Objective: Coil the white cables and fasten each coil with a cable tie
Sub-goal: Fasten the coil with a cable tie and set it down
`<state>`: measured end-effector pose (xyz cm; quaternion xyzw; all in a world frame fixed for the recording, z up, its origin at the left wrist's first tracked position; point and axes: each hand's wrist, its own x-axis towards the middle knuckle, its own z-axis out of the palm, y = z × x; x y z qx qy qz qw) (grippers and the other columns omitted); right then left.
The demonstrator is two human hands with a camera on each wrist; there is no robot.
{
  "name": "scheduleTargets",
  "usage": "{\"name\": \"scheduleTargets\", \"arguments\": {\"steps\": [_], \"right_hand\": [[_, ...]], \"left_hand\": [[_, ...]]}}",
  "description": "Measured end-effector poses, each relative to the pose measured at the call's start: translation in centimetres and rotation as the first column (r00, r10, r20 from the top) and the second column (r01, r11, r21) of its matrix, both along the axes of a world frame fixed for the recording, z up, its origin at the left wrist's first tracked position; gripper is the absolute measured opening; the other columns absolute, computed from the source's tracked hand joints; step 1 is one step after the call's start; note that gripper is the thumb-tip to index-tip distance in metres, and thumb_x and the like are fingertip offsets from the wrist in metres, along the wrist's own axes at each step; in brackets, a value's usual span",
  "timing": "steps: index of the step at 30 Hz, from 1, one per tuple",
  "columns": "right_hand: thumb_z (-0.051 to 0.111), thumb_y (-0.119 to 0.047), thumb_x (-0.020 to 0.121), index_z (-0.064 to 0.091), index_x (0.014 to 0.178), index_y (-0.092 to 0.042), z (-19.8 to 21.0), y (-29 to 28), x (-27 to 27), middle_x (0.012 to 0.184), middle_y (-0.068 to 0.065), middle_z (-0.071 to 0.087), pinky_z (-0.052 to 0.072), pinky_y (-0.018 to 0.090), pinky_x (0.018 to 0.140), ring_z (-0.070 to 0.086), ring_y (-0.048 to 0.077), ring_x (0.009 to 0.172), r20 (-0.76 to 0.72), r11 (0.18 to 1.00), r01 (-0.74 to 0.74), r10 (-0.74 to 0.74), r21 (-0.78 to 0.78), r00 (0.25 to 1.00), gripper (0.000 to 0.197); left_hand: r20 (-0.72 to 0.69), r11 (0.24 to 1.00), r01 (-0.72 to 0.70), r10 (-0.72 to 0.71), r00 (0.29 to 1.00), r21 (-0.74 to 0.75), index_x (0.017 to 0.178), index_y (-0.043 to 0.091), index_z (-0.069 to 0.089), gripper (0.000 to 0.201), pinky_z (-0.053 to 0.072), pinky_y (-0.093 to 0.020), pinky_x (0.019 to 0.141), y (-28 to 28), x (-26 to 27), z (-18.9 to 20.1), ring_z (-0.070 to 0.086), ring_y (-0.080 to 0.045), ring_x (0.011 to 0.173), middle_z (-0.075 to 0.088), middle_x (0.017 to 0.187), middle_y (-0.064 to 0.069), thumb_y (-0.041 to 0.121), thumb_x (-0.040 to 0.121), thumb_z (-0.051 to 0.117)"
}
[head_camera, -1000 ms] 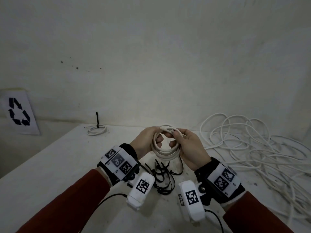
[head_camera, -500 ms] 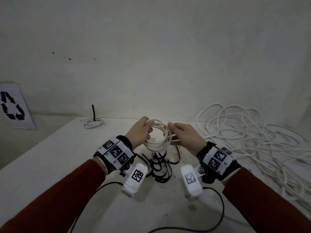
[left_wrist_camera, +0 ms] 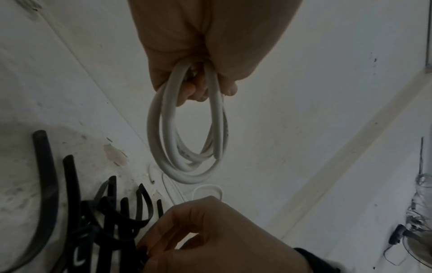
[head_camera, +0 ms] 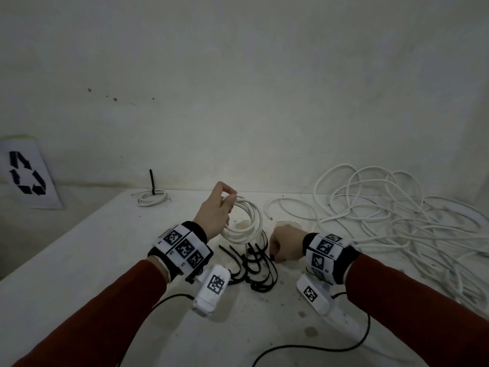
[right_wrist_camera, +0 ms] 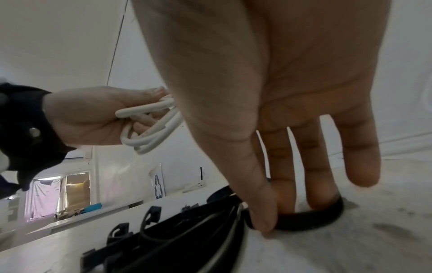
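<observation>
Above the table: left hand is holding the white coil upright, fingers curled around its top.
Down at the ties: right hand is pinching what looks like one black cable tie in the pile.
Far right: loose white cable is lying tangled.

The coil of cable is white, as are the loose cables and the small tied coil, whose tie is black. The cable ties in the pile are black. The surface is off-white with dark specks and stains. Both sleeves are dark red. The wristbands are black, bearing white panels with black square-code patterns. A white sheet carries a black recycling symbol.
</observation>
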<state>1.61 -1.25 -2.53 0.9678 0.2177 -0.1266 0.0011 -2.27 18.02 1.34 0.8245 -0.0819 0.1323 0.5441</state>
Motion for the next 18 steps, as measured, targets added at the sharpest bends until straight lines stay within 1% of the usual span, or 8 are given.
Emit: {"name": "scheduleTargets", "arguments": {"steps": [4, 6, 8, 10, 11, 13, 15, 18], "right_hand": [[0.064, -0.019, 0.084, 0.07, 0.097, -0.015, 1.0, -0.9, -0.8, 0.101, 0.002, 0.069, 0.051, 0.025, 0.079, 0.062, 0.017, 0.093, 0.049, 0.967, 0.046, -0.06, 0.249, 0.997, 0.015], [0.065, -0.014, 0.083, 0.068, 0.093, -0.015, 2.4, -1.7, -1.6, 0.088, 0.0, 0.07, 0.047, 0.017, 0.066, 0.063, 0.013, 0.082, 0.069, 0.869, 0.083, -0.132, 0.488, 0.989, 0.01], [0.069, -0.008, 0.082, 0.065, 0.088, -0.014, 4.2, -2.3, -2.7, 0.075, 0.0, 0.071, 0.049, 0.019, 0.064, 0.065, 0.011, 0.071, 0.048, 0.657, 0.083, -0.179, 0.749, 0.983, 0.01], [0.067, 0.001, 0.084, 0.063, 0.087, -0.009, 6.2, -2.8, -4.4, 0.073, 0.007, 0.072, 0.055, 0.027, 0.07, 0.067, 0.017, 0.069, -0.021, 0.329, 0.058, -0.115, 0.943, 0.993, 0.011], [0.064, 0.004, 0.086, 0.062, 0.089, -0.005, 7.2, -3.0, -5.3, 0.076, 0.011, 0.072, 0.057, 0.03, 0.071, 0.068, 0.021, 0.071, -0.048, 0.177, 0.057, -0.057, 0.982, 0.997, 0.01], [0.058, 0.005, 0.089, 0.059, 0.096, 0.002, 8.7, -3.2, -7.0, 0.079, 0.017, 0.071, 0.059, 0.032, 0.072, 0.069, 0.027, 0.077, -0.065, -0.015, 0.065, 0.052, 0.998, 0.997, 0.008], [0.055, 0.005, 0.089, 0.057, 0.099, 0.004, 9.4, -3.3, -8.1, 0.079, 0.018, 0.07, 0.059, 0.034, 0.073, 0.069, 0.029, 0.079, -0.07, -0.089, 0.082, 0.127, 0.993, 0.989, 0.01], [0.056, 0.005, 0.088, 0.058, 0.097, 0.002, 9.1, -2.9, -8.6, 0.079, 0.017, 0.07, 0.059, 0.035, 0.071, 0.068, 0.03, 0.077, -0.091, -0.068, 0.103, 0.157, 0.992, 0.983, 0.01]], "left_hand": [[-0.003, 0.998, -0.005, 0.005, 1.0, -0.063, 0.088, 0.019, 0.044, 0.013, 0.036, -0.028, 0.05, 0.2, 0.1, -0.2, 0.035, -0.012, 0.047, 0.042, 0.068, -0.002, 0.022, 0.1, 0.041], [-0.009, 0.995, -0.013, 0.012, 1.0, -0.098, 0.086, 0.018, 0.043, 0.015, 0.033, -0.028, 0.05, 0.4, 0.2, -0.3, 0.033, -0.013, 0.049, 0.041, 0.069, -0.002, 0.022, 0.1, 0.042], [-0.012, 0.993, -0.023, 0.021, 1.0, -0.117, 0.084, 0.017, 0.042, 0.017, 0.032, -0.028, 0.05, 0.5, 0.4, -0.3, 0.031, -0.014, 0.05, 0.042, 0.069, -0.003, 0.021, 0.1, 0.041], [-0.013, 0.993, -0.03, 0.028, 1.0, -0.112, 0.082, 0.018, 0.042, 0.018, 0.032, -0.029, 0.051, 0.6, 0.6, -0.4, 0.031, -0.015, 0.051, 0.042, 0.07, -0.003, 0.021, 0.1, 0.041], [-0.011, 0.993, -0.032, 0.031, 0.999, -0.112, 0.082, 0.018, 0.041, 0.018, 0.031, -0.03, 0.051, 0.5, 0.7, -0.4, 0.031, -0.015, 0.051, 0.042, 0.07, -0.003, 0.022, 0.1, 0.041], [-0.007, 0.992, -0.039, 0.039, 0.999, -0.121, 0.08, 0.019, 0.041, 0.02, 0.031, -0.03, 0.052, 0.3, 0.9, -0.3, 0.031, -0.015, 0.051, 0.043, 0.069, -0.003, 0.021, 0.1, 0.042], [0.002, 0.99, -0.049, 0.049, 0.999, -0.13, 0.079, 0.02, 0.041, 0.021, 0.031, -0.03, 0.052, -0.1, 1.1, -0.1, 0.032, -0.015, 0.051, 0.043, 0.069, -0.003, 0.021, 0.1, 0.042], [0.031, 0.986, -0.041, 0.046, 0.998, -0.161, 0.079, 0.019, 0.04, 0.021, 0.031, -0.027, 0.051, -0.9, 1.0, 0.3, 0.031, -0.014, 0.051, 0.043, 0.068, -0.001, 0.018, 0.1, 0.041]]}}
